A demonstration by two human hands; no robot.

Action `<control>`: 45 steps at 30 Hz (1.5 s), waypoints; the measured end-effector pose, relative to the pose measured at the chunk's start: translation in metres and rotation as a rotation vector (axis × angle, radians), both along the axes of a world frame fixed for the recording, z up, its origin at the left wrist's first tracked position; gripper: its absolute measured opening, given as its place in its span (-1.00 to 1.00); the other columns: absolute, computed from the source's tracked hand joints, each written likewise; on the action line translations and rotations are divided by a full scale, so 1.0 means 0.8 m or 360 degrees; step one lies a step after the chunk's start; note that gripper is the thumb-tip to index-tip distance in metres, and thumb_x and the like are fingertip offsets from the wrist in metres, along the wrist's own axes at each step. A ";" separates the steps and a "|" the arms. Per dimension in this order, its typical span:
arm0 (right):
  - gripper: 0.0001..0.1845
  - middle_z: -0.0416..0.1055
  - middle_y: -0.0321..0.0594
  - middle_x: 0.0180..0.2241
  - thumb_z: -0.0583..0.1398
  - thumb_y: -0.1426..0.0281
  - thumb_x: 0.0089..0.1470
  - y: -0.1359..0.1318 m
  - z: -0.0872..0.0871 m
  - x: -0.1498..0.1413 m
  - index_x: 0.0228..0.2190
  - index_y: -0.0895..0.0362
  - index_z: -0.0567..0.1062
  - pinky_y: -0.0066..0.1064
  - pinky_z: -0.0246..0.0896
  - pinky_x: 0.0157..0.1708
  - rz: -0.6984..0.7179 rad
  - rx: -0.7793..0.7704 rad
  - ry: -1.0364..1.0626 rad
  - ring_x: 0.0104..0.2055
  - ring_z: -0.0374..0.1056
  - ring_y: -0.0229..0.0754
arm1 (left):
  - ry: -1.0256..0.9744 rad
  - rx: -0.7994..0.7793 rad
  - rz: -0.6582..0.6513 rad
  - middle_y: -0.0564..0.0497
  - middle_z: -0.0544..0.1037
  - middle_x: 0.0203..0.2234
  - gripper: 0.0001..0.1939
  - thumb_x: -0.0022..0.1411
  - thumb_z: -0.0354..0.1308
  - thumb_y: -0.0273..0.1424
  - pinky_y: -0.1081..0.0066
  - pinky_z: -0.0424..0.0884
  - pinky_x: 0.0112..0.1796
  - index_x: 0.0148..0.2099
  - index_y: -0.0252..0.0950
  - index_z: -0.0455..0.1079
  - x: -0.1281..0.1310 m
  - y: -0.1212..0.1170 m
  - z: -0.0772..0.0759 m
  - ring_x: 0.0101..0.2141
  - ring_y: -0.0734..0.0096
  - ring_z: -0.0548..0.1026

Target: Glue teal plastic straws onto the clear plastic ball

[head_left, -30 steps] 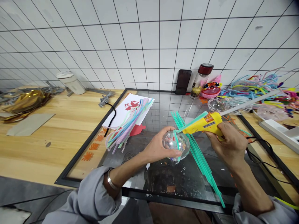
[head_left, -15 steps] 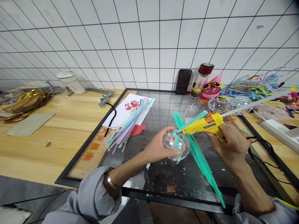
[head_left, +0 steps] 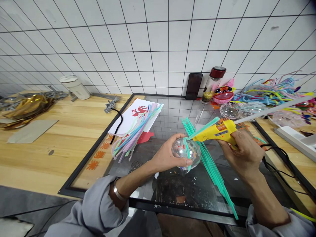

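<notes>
Fingers of my left hand (head_left: 170, 154) wrap round a clear plastic ball (head_left: 194, 153), thumb across its near side. A teal pipe cleaner (head_left: 204, 127) runs over the ball's surface, and its free end sticks up to the right. In my right hand (head_left: 243, 149) is a yellow hot glue gun (head_left: 217, 133), with a long whitish glue stick (head_left: 271, 108) out of its back. The gun's nozzle is at the top of the ball, beside the pipe cleaner; whether it touches cannot be seen. Under and right of the ball lies a bundle of teal pipe cleaners (head_left: 212, 168).
Pastel pipe cleaners (head_left: 138, 126) lie across a white paper (head_left: 129, 113) with red print. A phone (head_left: 194, 86) and a glass bottle (head_left: 212, 85) stand at the wall. Right are more clear balls (head_left: 229, 111), a colourful heap (head_left: 266, 92), a white tray (head_left: 297, 141) and black cable (head_left: 278, 164).
</notes>
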State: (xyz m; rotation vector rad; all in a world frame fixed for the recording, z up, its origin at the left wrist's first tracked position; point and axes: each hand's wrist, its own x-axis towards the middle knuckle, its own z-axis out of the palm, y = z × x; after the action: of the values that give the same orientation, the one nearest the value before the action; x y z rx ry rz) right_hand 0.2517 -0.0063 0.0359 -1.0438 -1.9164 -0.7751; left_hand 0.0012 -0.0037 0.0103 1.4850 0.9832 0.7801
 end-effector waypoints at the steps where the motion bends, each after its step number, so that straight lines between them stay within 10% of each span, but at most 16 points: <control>1: -0.86 0.41 -0.27 -0.50 0.24 0.42 0.11 0.000 0.000 0.000 -0.37 0.06 0.33 -0.38 0.04 -0.57 0.0004 -0.0009 0.0001 -0.48 0.36 -0.21 | -0.0001 0.0003 0.0001 -0.05 0.49 -0.09 -0.13 -0.18 0.45 -0.26 0.25 0.41 -0.06 0.19 -0.25 0.20 0.000 0.000 0.000 -0.11 0.19 0.48; 45: -0.86 0.49 -0.16 -0.42 0.22 0.44 0.14 -0.001 -0.002 0.002 -0.32 0.08 0.30 -0.38 0.17 -0.53 -0.0038 -0.0005 -0.0056 -0.41 0.44 -0.15 | -0.0022 -0.0026 0.0002 -0.01 0.45 -0.13 -0.15 -0.17 0.43 -0.28 0.34 0.37 -0.14 0.17 -0.22 0.19 0.001 -0.001 0.001 -0.18 0.28 0.43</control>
State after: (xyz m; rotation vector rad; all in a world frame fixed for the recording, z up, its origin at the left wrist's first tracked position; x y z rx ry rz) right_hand 0.2530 -0.0072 0.0340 -1.0632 -1.9387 -0.8087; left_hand 0.0017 -0.0043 0.0108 1.4636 0.9780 0.7806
